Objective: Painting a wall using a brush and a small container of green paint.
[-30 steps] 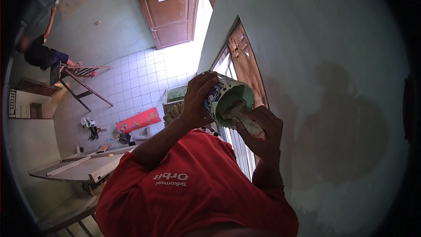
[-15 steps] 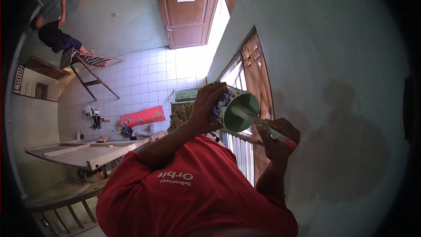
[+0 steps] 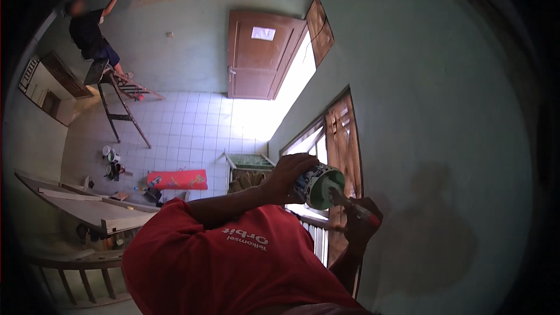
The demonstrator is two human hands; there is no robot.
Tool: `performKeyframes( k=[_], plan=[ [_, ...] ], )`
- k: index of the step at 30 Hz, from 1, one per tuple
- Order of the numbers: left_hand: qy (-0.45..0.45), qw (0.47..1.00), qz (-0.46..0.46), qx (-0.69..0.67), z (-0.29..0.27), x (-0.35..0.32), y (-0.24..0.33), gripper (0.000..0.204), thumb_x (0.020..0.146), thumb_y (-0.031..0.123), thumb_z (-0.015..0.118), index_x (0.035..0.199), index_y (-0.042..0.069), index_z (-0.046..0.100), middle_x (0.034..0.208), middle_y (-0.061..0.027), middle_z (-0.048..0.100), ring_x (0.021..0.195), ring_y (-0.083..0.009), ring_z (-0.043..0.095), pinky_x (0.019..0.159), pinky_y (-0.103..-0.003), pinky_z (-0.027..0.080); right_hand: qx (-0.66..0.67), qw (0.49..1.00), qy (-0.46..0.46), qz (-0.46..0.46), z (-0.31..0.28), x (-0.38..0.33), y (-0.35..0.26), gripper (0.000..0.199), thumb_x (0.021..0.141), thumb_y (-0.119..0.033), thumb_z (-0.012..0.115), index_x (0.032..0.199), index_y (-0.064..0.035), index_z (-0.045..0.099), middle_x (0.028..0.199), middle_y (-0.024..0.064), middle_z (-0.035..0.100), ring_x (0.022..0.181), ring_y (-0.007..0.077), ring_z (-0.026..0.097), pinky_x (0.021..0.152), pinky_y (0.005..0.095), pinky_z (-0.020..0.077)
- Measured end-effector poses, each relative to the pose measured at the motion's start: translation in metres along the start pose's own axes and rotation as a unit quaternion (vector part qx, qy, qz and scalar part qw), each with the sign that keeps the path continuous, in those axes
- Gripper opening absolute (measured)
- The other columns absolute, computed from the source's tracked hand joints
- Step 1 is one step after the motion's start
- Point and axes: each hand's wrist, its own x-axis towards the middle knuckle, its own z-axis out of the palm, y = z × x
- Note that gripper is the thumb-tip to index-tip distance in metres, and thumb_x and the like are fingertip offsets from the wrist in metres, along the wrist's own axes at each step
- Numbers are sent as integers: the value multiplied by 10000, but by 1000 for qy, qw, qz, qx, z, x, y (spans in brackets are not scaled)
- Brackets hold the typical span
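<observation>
It was a house room under renovation: pale green plastered walls [image 3: 431,81], a white tiled floor [image 3: 186,134], a brown wooden door [image 3: 259,55], and a wooden stepladder [image 3: 119,102] far left of the hand.

One paint can [image 3: 318,184], one brush [image 3: 350,203], two hands [image 3: 291,176], one ladder [image 3: 119,102].

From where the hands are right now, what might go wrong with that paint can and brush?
1. The left hand holds the paint can tipped on its side, mouth toward the wall; green paint may spill out.
2. The right hand has the brush at the can's mouth; loaded bristles may drip before reaching the wall.
3. The tiled floor looks far below, so a dropped can would fall a long way.
</observation>
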Motion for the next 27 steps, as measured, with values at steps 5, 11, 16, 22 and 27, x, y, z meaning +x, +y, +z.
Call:
performKeyframes(
  k=[5,11,16,22,27],
  plan=[
    [1,999,29,-25,2,2,-5,989,665,479,859,1459,78,427,1420,-194,498,1324,-389,465,1074,-513,355,21,999,-7,-30,0,-2,-3,195,787,-126,833,872,-5,706,814,83,688,696,184,661,637,309,528],
    [-21,997,18,-68,1,-7,-6,988,645,446,874,1450,78,435,1414,-187,505,1318,-391,479,1084,-502,364,66,997,-14,42,-4,-19,10,261,901,-180,755,1029,24,656,882,62,664,774,152,650,690,291,520],
    [-23,996,4,-81,-3,-3,-4,1016,548,346,898,1415,58,453,1344,-185,546,1258,-399,514,1061,-485,385,222,956,18,190,-2,-28,-10,318,789,-54,805,1059,25,657,1058,109,690,908,183,686,769,314,568],
    [-42,988,-12,-150,-9,13,5,1024,555,335,912,1420,49,444,1362,-187,535,1248,-393,518,1064,-478,400,395,900,96,160,8,-52,-2,398,659,68,831,968,-45,605,1125,141,666,1057,253,664,929,377,571],
    [-78,981,-32,-172,-9,18,11,1074,516,325,939,1419,34,436,1354,-201,530,1243,-388,527,1051,-482,432,596,787,150,63,31,-68,16,241,925,-105,693,1097,-59,532,1123,116,647,1008,204,668,845,298,590]
  ],
)
